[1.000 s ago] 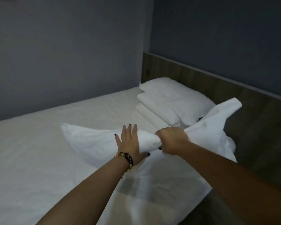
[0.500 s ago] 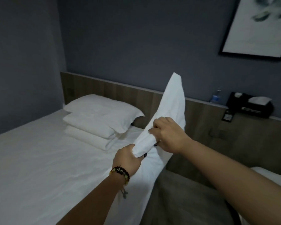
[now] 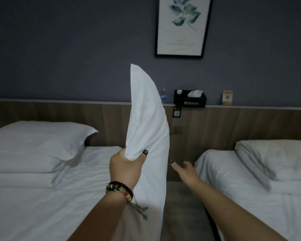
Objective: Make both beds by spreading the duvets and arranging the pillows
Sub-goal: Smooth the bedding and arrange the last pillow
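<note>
My left hand point(image 3: 127, 168) grips a white pillow point(image 3: 147, 122) around its middle and holds it upright in the gap between two beds. My right hand point(image 3: 185, 168) is beside the pillow's right edge, fingers loose, holding nothing. The left bed point(image 3: 42, 206) has a white sheet and two stacked pillows point(image 3: 36, 146) at the headboard. The right bed point(image 3: 250, 188) carries one pillow point(image 3: 276, 159) on rumpled white bedding.
A wooden headboard panel point(image 3: 215, 127) runs behind both beds, its ledge holding a water bottle point(image 3: 163, 95), a black tissue box point(image 3: 189, 99) and a small card point(image 3: 227, 97). A framed leaf print point(image 3: 182, 26) hangs above. Carpet point(image 3: 181, 206) shows between the beds.
My view swung right from the left bed to the gap between the beds. The pillow rose upright in my left hand, and my right hand let go of it.
</note>
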`<action>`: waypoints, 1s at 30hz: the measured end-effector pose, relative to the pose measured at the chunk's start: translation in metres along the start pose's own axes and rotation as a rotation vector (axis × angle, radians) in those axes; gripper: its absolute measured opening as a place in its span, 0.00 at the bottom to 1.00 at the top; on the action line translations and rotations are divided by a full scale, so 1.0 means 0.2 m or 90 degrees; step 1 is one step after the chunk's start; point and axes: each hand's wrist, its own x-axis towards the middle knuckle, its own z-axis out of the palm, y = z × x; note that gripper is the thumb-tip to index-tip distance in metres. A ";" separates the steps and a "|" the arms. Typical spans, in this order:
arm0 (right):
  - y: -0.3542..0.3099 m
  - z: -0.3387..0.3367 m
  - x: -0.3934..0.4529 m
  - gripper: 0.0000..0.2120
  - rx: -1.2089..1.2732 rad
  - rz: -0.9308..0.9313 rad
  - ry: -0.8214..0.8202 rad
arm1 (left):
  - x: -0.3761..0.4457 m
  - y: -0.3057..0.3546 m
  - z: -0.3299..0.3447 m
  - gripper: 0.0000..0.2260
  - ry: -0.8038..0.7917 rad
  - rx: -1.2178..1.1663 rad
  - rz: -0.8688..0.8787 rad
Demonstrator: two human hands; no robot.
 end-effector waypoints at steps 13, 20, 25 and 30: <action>0.60 -0.94 -0.25 0.25 0.238 0.071 -0.044 | -0.51 0.35 0.74 0.11 -0.167 -0.197 -0.075; 0.90 -1.27 -0.27 0.38 0.319 0.200 0.065 | -0.61 0.30 1.08 0.15 -0.296 -0.266 -0.223; 1.04 -1.31 -0.13 0.36 0.506 0.242 0.034 | -0.51 0.27 1.31 0.14 -0.363 -0.243 -0.252; 0.97 -1.27 0.23 0.41 0.690 0.242 0.037 | -0.18 0.27 1.51 0.11 -0.424 -0.233 -0.228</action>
